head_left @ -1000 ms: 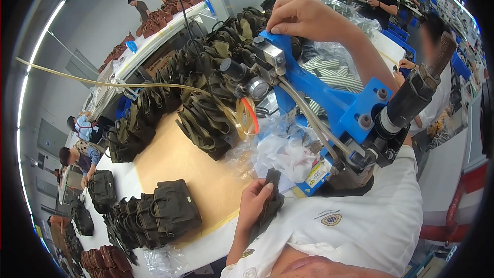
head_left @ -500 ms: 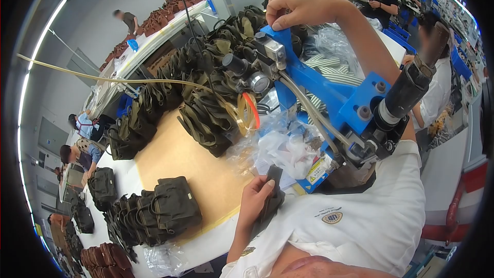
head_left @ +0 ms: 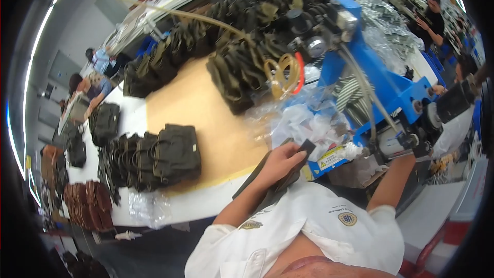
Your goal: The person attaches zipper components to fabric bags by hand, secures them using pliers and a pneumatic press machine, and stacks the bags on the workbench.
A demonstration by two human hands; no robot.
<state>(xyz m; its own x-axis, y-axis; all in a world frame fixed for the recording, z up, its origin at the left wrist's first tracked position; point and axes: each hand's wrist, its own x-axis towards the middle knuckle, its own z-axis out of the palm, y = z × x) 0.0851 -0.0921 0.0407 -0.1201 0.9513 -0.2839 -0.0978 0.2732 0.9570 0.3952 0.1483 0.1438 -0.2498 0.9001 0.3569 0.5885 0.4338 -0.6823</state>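
Note:
My left hand (head_left: 282, 163) is closed around a dark olive strap (head_left: 307, 147), whose flat end sticks out past my fingers toward the machine. More dark material (head_left: 249, 183) hangs below that hand against my white shirt; its full shape is hidden. A blue press machine (head_left: 383, 80) with a gauge (head_left: 316, 47) and hoses stands on the right. My right forearm (head_left: 393, 181) reaches up behind its lower part, which hides the right hand. Crumpled clear plastic (head_left: 303, 126) lies between my left hand and the press.
Dark green bags (head_left: 154, 157) stand in a row at the table's left, brown bags (head_left: 87, 203) beyond them. More dark bags (head_left: 231, 74) fill the back of the tan board (head_left: 216, 149). A pale hose (head_left: 154, 7) crosses overhead. Several people work nearby, one in black (head_left: 431, 23) at the right.
My right hand has come down from the top of the blue press and out of sight behind it. My left hand has moved right and up with the strap; the view has shifted.

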